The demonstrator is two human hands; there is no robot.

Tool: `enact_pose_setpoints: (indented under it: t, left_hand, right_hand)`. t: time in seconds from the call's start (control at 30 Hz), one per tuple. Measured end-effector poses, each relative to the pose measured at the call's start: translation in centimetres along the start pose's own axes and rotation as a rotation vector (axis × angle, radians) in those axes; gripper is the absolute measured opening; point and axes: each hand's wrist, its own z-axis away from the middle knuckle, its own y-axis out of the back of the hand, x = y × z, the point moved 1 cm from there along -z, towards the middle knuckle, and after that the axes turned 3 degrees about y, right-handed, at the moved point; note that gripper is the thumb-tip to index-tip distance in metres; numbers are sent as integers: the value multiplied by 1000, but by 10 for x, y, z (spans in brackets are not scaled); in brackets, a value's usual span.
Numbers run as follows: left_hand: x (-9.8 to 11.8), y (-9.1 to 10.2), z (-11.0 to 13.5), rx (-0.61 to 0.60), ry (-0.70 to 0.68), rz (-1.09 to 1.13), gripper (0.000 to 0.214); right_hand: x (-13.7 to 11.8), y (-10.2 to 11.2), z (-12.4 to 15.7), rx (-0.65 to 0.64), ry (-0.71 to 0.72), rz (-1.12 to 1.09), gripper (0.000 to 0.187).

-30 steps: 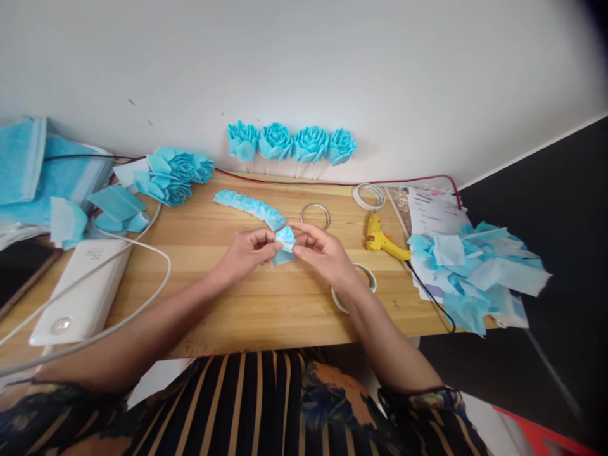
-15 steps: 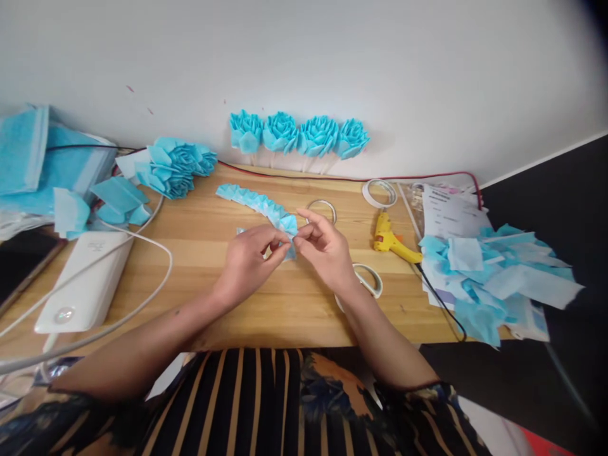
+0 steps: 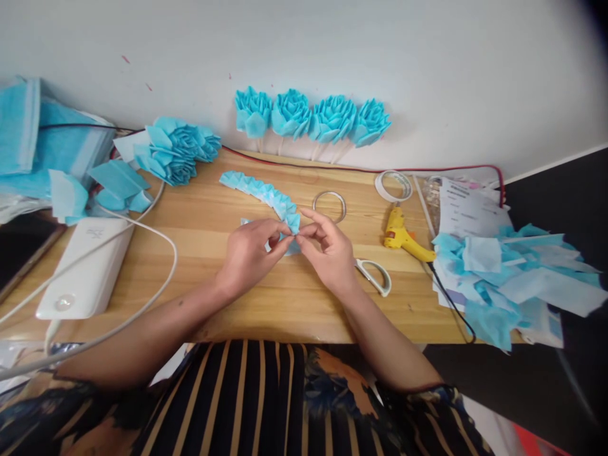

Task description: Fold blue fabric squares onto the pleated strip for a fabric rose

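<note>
My left hand and my right hand meet over the middle of the table. Thumb and forefinger of each are pinched, tip against tip, on a small blue fabric piece mostly hidden by the fingers. Just beyond the fingertips lies a curved row of folded blue fabric petals, its near end almost at my fingers. More flat blue fabric shows in part beneath my hands. Scissors with a white handle lie beside my right wrist, partly covered by it. A thin roll of tape rests beyond my right hand.
Several blue fabric roses on sticks lean at the wall; more roses lie left. A yellow glue gun, white tape roll and fabric scraps are right. A white power bank with cable and blue masks are left.
My fingertips have come closer together into a pinch. The view has shifted slightly, and more of the scissors' handle shows beside my right wrist. The petal row stays on the table.
</note>
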Motion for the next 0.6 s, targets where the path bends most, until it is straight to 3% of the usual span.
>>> enact_pose_setpoints:
  t: [0.6]
  left_hand:
    - [3, -6, 0, -23, 105, -77, 13]
  right_hand:
    - [-3, -7, 7, 112, 112, 292, 45]
